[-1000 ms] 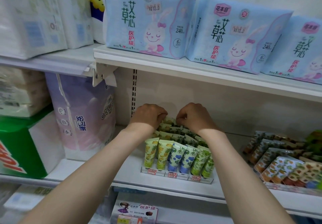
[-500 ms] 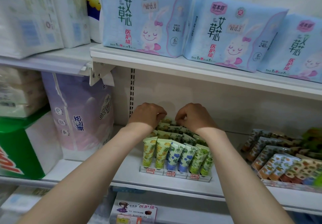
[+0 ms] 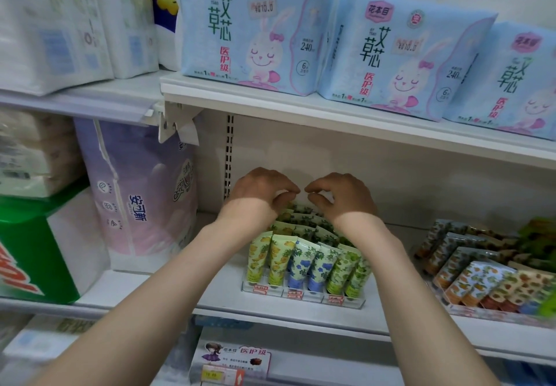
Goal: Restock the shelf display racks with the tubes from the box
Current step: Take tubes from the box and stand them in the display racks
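The tubes (image 3: 301,262) stand packed in rows in a clear display rack (image 3: 304,296) on a white shelf (image 3: 210,295), directly beneath my fingers and running from them back toward me. The row farthest from my fingers, at the rack's front edge, shows two yellow fruit-print tubes, two blue flower-print ones and two green ones, all upright with caps down.

My left hand (image 3: 258,191) and right hand (image 3: 343,196) hover side by side over the rearmost rows. The fingers (image 3: 284,198) of each are curled inward like claws, the thumbs nearly meeting tip to tip. The fingertips sit just at the tops of the back tubes; I cannot tell whether they pinch one or only touch.

Well off to the right of my right fingers, a second rack (image 3: 481,283) holds more patterned tubes on the same shelf. To the left of my left fingers stands a tall lilac paper pack (image 3: 135,193), with a green carton (image 3: 27,250) beyond it. Above my fingers, on the upper shelf (image 3: 301,106), stand pale blue packs (image 3: 255,24) printed with a smiling rabbit, and white packs (image 3: 60,24) to their left.
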A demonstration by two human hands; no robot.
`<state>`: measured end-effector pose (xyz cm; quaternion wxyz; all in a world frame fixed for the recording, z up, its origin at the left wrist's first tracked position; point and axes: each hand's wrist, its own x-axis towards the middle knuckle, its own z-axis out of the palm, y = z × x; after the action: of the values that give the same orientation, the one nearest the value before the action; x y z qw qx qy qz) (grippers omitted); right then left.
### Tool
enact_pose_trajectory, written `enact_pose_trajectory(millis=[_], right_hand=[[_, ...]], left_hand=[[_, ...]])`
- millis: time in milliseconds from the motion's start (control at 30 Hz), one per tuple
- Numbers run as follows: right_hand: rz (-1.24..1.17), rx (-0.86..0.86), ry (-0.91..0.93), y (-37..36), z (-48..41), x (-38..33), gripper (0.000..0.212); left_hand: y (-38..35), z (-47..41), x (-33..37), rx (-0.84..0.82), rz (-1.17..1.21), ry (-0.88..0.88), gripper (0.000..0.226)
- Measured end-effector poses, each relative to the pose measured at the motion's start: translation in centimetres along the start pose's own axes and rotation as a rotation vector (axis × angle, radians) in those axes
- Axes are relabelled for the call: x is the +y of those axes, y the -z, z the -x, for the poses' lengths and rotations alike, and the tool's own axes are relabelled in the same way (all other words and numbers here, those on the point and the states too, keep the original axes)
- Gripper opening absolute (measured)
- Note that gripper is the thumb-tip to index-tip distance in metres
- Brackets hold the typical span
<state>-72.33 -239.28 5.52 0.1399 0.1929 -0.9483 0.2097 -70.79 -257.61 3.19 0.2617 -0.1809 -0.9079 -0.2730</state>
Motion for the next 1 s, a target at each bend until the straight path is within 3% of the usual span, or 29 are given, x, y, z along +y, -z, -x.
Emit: enact_pose_trajectory(millis=[100, 200, 400, 700, 833, 1000], right_hand=[[-0.019, 0.074, 0.045, 0.1, 2.4, -0.2, 0.013], [-0.012, 0.045, 0.042, 0.6, 4.6, -0.3, 0.01], [0.028, -0.058, 0.008, 1.5, 6.9, 0.0, 0.016], [0.05, -0.078, 0.019, 1.5, 7.3, -0.2, 0.016], [0.081, 0.063, 0.007, 1.0, 8.3, 0.3, 0.032], [0.277, 0.099, 0.042, -1.7, 9.9, 1.1, 0.063]], left_hand=[[0.8, 1.3, 1.7, -0.059, 0.013, -0.042, 0.011], [1.1, 2.4, 2.8, -0.15, -0.024, -0.052, 0.019], [0.7, 3.8, 3.3, -0.149, -0.081, -0.117, 0.021], [0.4, 4.3, 3.8, -0.135, -0.123, -0.079, 0.018], [0.0, 5.1, 3.7, -0.109, -0.164, -0.079, 0.038], [-1.5, 6.9, 3.9, -0.061, -0.334, -0.205, 0.048]])
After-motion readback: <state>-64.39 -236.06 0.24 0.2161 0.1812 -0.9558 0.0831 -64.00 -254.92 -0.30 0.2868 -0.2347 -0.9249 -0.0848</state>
